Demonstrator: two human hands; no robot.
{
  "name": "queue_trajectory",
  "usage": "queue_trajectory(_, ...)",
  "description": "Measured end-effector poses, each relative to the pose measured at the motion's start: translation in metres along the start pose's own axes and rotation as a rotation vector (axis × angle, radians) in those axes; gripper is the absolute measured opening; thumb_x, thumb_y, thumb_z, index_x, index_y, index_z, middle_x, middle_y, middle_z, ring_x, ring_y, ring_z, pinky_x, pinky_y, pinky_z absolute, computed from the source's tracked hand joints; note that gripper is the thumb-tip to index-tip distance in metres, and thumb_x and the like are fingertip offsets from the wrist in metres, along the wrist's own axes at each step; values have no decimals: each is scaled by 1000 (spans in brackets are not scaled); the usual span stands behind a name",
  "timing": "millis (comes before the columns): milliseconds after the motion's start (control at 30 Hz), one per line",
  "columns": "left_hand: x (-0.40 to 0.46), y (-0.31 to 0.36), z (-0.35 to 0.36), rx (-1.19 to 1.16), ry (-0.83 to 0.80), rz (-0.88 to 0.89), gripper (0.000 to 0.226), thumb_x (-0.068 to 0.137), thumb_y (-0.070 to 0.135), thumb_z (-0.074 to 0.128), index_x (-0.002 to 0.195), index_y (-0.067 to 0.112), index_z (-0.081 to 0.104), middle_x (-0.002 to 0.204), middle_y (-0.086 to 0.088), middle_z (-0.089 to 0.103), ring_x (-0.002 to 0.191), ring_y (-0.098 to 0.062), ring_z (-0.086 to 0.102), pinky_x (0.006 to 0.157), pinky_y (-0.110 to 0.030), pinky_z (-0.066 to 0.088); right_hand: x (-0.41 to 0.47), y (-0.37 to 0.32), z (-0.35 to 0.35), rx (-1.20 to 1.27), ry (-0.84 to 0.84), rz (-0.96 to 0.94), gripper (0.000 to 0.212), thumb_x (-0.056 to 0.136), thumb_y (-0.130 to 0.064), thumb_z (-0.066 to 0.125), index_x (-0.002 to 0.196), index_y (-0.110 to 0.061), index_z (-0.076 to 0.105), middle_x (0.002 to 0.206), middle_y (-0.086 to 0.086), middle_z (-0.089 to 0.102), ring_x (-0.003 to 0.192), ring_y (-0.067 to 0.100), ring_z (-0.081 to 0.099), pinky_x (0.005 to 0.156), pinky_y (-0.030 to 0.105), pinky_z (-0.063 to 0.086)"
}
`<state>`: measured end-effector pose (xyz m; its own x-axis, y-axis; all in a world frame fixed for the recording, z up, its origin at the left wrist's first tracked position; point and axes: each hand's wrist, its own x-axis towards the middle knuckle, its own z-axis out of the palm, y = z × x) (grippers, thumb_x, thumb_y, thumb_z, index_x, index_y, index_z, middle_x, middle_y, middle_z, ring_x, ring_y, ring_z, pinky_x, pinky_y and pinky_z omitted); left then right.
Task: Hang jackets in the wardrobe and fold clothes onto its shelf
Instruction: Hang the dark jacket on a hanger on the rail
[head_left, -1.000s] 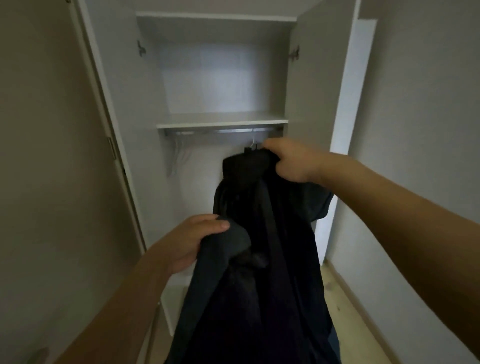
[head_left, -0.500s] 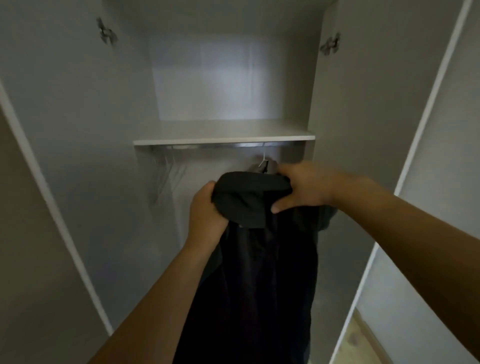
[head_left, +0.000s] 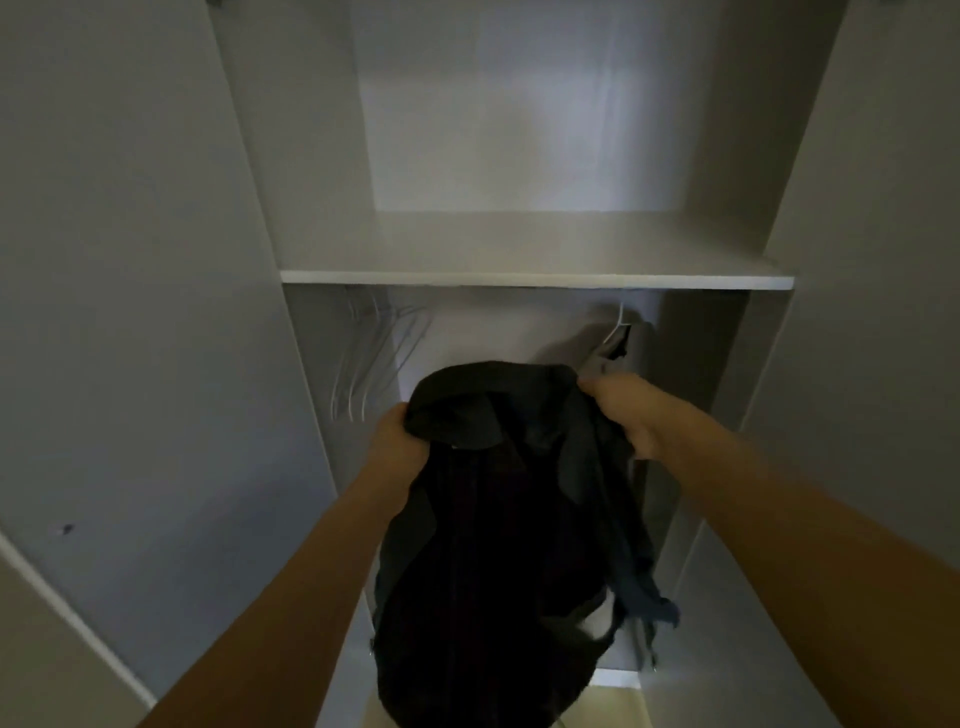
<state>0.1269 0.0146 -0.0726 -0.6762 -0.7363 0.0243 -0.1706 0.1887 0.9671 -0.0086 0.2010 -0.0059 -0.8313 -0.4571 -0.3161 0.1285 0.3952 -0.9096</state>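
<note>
Since the earlier frame we have stepped closer, and the wardrobe (head_left: 156, 260) now fills the view with the dark jacket (head_left: 498, 519) raised just below its shelf (head_left: 535, 278). The jacket hangs between our hands, inside the open wardrobe, its collar uppermost. Our left hand (head_left: 397, 441) grips the collar's left side, fingers curled round the cloth; our right hand (head_left: 631, 415) clamps the right shoulder. Bare wire hangers (head_left: 384, 353) hang under the shelf at left, another white hanger (head_left: 618, 327) at right.
</note>
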Motion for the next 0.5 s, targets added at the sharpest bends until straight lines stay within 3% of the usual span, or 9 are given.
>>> queue_trajectory(100, 56, -17, 6, 254, -215, -28, 19, 102, 19, 43, 116, 10, 53, 102, -10, 62, 83, -18, 59, 70, -27, 50, 32, -30, 21, 216, -93, 61, 28, 93, -24, 61, 79, 0, 64, 68, 15, 71, 54, 26, 68, 46, 28, 55)
queue_trajectory(200, 117, -33, -1, 320, -567, -190, 26, 97, 17, 54, 123, 22, 48, 107, -9, 65, 91, -25, 67, 71, -33, 58, 70, -56, 38, 258, -90, 82, 12, 85, -9, 59, 79, 1, 62, 72, 14, 64, 54, 27, 62, 44, 28, 54)
queue_trajectory(267, 169, -42, -9, 516, -708, -250, 36, 94, 9, 55, 126, 22, 48, 112, -9, 66, 96, -25, 69, 76, -34, 59, 96, -71, 47, 219, -93, 104, 13, 83, -8, 59, 84, 4, 64, 77, 16, 65, 56, 29, 63, 46, 30, 54)
queue_trajectory(333, 228, -52, -14, 766, -534, -133, 43, 96, 7, 50, 138, 8, 45, 132, -17, 56, 116, -31, 59, 91, -34, 50, 120, -83, 54, 143, -95, 101, 19, 83, -10, 62, 95, 5, 66, 90, 19, 69, 68, 31, 66, 55, 31, 55)
queue_trajectory(400, 283, -62, -24, 829, -266, -55, 59, 97, 16, 49, 149, 1, 26, 149, -22, 35, 133, -35, 41, 107, -36, 38, 143, -91, 65, 55, -89, 27, 18, 86, -9, 64, 102, -1, 68, 103, 17, 69, 83, 30, 66, 63, 31, 54)
queue_trajectory(433, 306, -68, -27, 819, -167, -72, 69, 96, 20, 51, 152, 1, 17, 152, -23, 29, 136, -38, 36, 111, -41, 35, 154, -93, 71, -20, -76, -31, 17, 87, -7, 63, 103, -5, 68, 107, 15, 69, 89, 28, 65, 67, 32, 53)
queue_trajectory(500, 346, -80, -27, 822, -119, -160, 80, 96, 27, 53, 153, 1, 4, 154, -24, 23, 139, -40, 30, 113, -46, 31, 172, -93, 83, -274, -60, -134, 21, 89, -6, 62, 110, -6, 66, 112, 14, 66, 101, 28, 62, 85, 37, 52)
